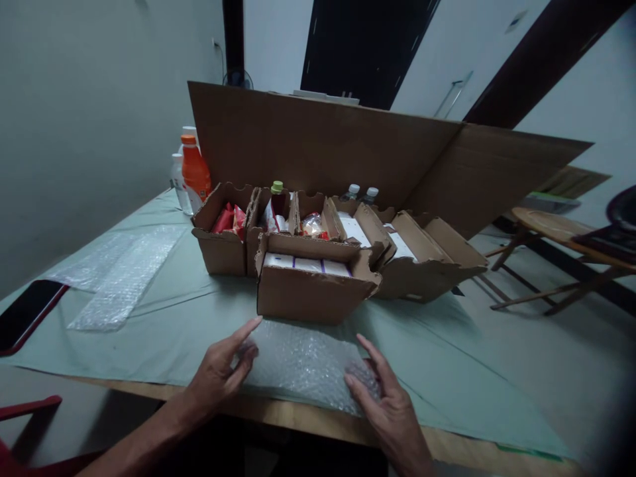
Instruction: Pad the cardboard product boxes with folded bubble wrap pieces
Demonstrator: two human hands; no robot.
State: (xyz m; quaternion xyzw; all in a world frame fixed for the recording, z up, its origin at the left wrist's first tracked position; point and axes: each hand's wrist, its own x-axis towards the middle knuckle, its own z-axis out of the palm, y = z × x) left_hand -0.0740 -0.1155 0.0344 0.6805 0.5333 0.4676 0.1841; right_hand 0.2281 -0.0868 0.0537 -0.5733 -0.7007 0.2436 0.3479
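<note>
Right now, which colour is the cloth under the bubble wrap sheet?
Pale green cloth, under the bubble wrap sheet; the head view shows it.

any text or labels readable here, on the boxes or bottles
None can be read.
Orange bottle: its label is too blurred.
White packs in the front box: purple marks, no letters legible.
Cardboard sheet: plain, no print visible.
Phone: screen dark.
</note>
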